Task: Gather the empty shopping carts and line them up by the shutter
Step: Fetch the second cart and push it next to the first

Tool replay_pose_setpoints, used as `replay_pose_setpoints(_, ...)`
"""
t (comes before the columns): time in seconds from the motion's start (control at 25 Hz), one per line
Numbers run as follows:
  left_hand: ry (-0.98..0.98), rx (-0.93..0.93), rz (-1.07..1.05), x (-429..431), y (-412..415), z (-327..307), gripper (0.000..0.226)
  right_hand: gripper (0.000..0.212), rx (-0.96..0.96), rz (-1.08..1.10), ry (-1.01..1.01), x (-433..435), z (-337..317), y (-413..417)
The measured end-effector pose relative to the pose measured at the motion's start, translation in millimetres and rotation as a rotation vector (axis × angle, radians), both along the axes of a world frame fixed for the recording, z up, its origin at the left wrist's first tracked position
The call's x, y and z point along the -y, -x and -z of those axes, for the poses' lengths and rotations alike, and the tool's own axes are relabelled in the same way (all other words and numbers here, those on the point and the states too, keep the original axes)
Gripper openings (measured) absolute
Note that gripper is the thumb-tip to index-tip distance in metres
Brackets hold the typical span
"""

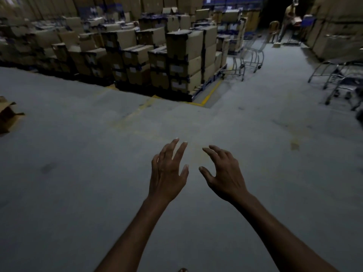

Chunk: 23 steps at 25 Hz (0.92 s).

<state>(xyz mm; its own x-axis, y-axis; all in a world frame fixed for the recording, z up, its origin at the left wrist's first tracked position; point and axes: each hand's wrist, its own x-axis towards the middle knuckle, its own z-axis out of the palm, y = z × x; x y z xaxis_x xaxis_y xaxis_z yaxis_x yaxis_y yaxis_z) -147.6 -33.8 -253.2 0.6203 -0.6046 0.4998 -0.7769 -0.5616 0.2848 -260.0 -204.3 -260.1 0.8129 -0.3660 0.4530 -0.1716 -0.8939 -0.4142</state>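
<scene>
Left hand and right hand loosely spread, empty; shopping carts well apart, ahead.

Dim light. Grey concrete floor. Stacked cardboard boxes sit on dark pallets, from upper left to centre. A yellow floor line runs beside the nearest pallet corner. An open carton lies at the left edge. A person stands far back on the right, beside a brown chair.
</scene>
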Motion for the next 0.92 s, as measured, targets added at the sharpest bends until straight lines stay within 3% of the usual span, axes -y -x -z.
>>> replay_pose_setpoints(0.12,0.025,0.040,0.077,41.8,-49.9,-14.7,0.077,0.062,0.067,0.038,0.029,39.1,-13.1,-35.8)
replay_pose_setpoints(0.44,0.071,-0.125,0.285,161.4,-164.3,-34.0,0.071,0.062,0.140,0.067,-0.265,132.6,-57.9,-101.2)
replay_pose_setpoints(0.6,0.040,-0.129,0.385,240.3,-205.8,-30.6,0.071,0.064,0.154,0.064,-0.293,193.7,-75.1,-117.6)
replay_pose_setpoints(0.92,0.112,-0.035,0.477,432.4,-268.7,-62.4,0.072,0.061,0.165,0.186,-0.307,400.9,-38.1,-172.7)
